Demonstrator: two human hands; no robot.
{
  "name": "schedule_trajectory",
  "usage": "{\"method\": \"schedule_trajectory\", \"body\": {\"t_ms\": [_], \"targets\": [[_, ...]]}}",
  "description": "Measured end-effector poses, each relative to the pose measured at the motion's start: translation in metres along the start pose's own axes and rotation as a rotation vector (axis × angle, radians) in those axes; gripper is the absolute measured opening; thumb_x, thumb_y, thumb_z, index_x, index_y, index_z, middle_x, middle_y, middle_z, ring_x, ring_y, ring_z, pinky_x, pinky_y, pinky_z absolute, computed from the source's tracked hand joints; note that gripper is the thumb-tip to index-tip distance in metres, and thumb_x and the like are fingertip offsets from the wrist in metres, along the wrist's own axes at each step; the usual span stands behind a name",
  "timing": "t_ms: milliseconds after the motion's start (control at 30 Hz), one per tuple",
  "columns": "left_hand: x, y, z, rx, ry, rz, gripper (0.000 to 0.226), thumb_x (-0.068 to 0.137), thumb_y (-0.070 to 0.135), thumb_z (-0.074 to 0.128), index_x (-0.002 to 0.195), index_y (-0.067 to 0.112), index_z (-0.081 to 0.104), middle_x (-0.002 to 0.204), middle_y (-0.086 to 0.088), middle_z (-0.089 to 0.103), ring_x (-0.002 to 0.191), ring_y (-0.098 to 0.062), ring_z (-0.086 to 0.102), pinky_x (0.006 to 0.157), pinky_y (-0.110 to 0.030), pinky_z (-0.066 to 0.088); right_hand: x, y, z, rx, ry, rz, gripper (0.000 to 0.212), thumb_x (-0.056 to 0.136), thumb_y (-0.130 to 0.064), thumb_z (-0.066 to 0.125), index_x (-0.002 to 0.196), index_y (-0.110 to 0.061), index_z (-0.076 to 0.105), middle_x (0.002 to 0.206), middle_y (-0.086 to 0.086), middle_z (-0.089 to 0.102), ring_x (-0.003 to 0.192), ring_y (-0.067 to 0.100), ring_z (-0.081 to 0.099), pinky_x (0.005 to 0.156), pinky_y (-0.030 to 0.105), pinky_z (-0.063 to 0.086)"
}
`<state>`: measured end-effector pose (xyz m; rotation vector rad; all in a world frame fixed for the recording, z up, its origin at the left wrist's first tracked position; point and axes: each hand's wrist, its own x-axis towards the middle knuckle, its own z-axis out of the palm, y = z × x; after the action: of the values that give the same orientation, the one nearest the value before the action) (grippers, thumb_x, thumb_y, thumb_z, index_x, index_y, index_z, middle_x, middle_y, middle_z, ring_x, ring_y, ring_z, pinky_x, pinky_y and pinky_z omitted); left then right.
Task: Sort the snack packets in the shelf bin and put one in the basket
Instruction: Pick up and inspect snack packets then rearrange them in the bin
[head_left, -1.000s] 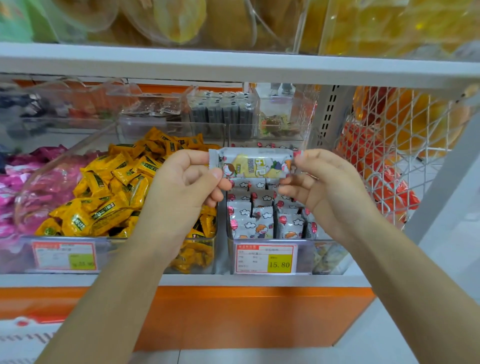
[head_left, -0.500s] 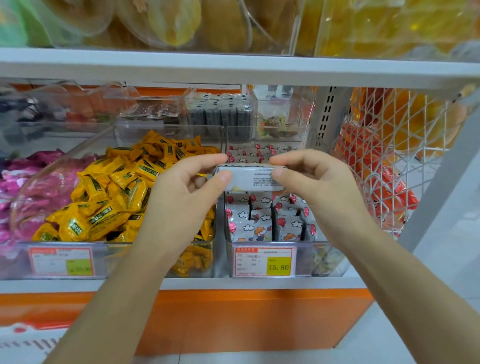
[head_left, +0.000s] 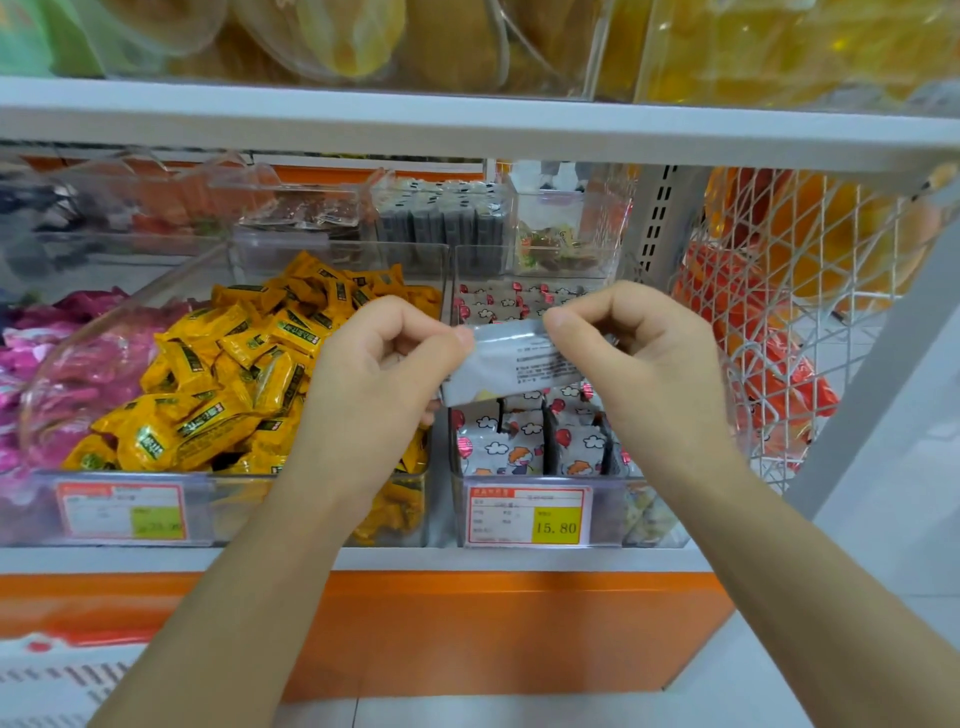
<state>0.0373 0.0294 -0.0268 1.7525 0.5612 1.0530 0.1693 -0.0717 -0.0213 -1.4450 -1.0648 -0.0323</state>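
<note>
- I held one snack packet (head_left: 514, 364) just above the shelf bin (head_left: 610, 512), with its grey printed back facing me so I could read the text side before deciding where it went.
- My left hand (head_left: 374, 374) pinched the packet's left end between thumb and curled fingers, and my right hand (head_left: 639, 364) pinched the right end the same way. Both grips were narrow and closed on the wrapper. Using two hands stretched it flat enough to read.
- In the bin beneath, the other packets (head_left: 498, 441) stood on edge in rows with their cartoon faces forward, which made them easy to check and pull out one at a time.
- A price tag (head_left: 527, 517) reading 15.80 was fixed to the bin's front wall.
- Left of the bin, yellow sweets (head_left: 234, 374) were heaped in their own clear tub. Right of it, a white wire rack (head_left: 810, 322) held orange packs.
- I judged the sorting to be part-way along: this packet was out of the bin and not yet dropped into any basket. A white slatted edge (head_left: 47, 680) showed below and left of the bin, but I could not tell whether it was the basket.
</note>
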Motion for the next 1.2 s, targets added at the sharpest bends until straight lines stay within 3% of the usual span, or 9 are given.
{"method": "schedule_trajectory", "body": {"t_ms": [200,333,500,633,733,833,900,1000,1200], "targets": [[0.003,-0.005,-0.001,0.044,0.081,0.003,0.023,0.086,0.026,0.059,0.066,0.015,0.057,0.062,0.013,0.060,0.047,-0.001,0.051,0.044,-0.013,0.042,0.001,0.001,0.000,0.120,-0.079,0.027,0.013,0.084,-0.016,0.066,0.082,-0.029,0.069,0.076,-0.017,0.066,0.071,-0.004,0.059,0.065,0.010,0.046],[0.005,-0.009,-0.001,0.034,0.146,-0.029,0.031,0.091,0.032,0.053,0.071,0.010,0.058,0.052,0.013,0.053,0.045,-0.002,0.048,0.043,-0.014,0.040,0.002,0.002,-0.006,0.130,-0.362,0.053,0.044,0.079,-0.008,0.071,0.114,-0.033,0.060,0.114,-0.008,0.064,0.102,0.009,0.061,0.083,0.025,0.053],[0.000,-0.001,0.011,0.092,0.101,0.082,0.017,0.094,0.032,0.046,0.100,0.023,0.060,0.066,0.016,0.058,0.056,0.002,0.053,0.050,-0.010,0.040,0.007,0.003,-0.017,0.197,-0.133,0.150,0.024,0.080,-0.013,0.070,0.099,-0.028,0.067,0.090,0.000,0.070,0.064,0.010,0.064,0.058,0.023,0.054],[-0.005,-0.002,0.019,0.609,-0.014,0.329,0.022,0.092,0.033,0.049,0.110,0.027,0.061,0.102,0.011,0.060,0.094,-0.003,0.050,0.080,-0.014,0.030,0.017,0.016,-0.032,0.209,0.111,0.318,0.023,0.083,-0.020,0.068,0.103,-0.013,0.058,0.078,-0.001,0.068,0.062,0.014,0.062,0.058,0.027,0.052],[-0.010,-0.010,0.023,0.923,-0.194,0.393,0.030,0.091,0.039,0.048,0.100,0.021,0.071,0.112,0.005,0.059,0.110,-0.019,0.040,0.091,-0.034,0.023,0.018,0.025,-0.038,0.140,0.110,0.358,0.028,0.080,-0.024,0.071,0.102,-0.017,0.055,0.090,0.005,0.069,0.067,0.018,0.066,0.069,0.038,0.056],[-0.014,-0.017,0.027,1.107,-0.315,0.382,0.042,0.086,0.043,0.043,0.095,0.017,0.074,0.120,-0.001,0.059,0.121,-0.026,0.043,0.107,-0.050,0.020,0.017,0.027,-0.039,0.121,0.073,0.366,0.024,0.079,-0.023,0.073,0.096,-0.017,0.056,0.095,0.010,0.069,0.076,0.021,0.068,0.069,0.034,0.055],[-0.014,-0.018,0.026,1.117,-0.335,0.374,0.040,0.086,0.042,0.043,0.093,0.018,0.074,0.124,-0.001,0.056,0.126,-0.026,0.040,0.109,-0.053,0.017,0.017,0.026,-0.039,0.099,0.046,0.338,0.021,0.080,-0.023,0.071,0.094,-0.015,0.057,0.093,0.010,0.068,0.076,0.021,0.067,0.067,0.031,0.055],[-0.011,-0.021,0.023,0.961,-0.342,0.332,0.025,0.087,0.042,0.054,0.090,0.023,0.070,0.129,0.003,0.049,0.130,-0.018,0.026,0.109,-0.040,0.008,0.017,0.022,-0.037,0.019,-0.012,0.282,0.017,0.082,-0.023,0.069,0.094,-0.015,0.060,0.091,0.010,0.068,0.076,0.017,0.066,0.065,0.027,0.056],[-0.012,-0.022,0.021,0.735,-0.332,0.299,0.008,0.077,0.026,0.066,0.070,0.027,0.063,0.116,0.013,0.041,0.122,-0.003,0.020,0.104,-0.032,0.016,0.014,0.019,-0.021,-0.217,-0.210,0.144,0.025,0.075,-0.024,0.075,0.095,-0.018,0.062,0.080,-0.006,0.062,0.069,0.006,0.057,0.065,0.020,0.047]]}}
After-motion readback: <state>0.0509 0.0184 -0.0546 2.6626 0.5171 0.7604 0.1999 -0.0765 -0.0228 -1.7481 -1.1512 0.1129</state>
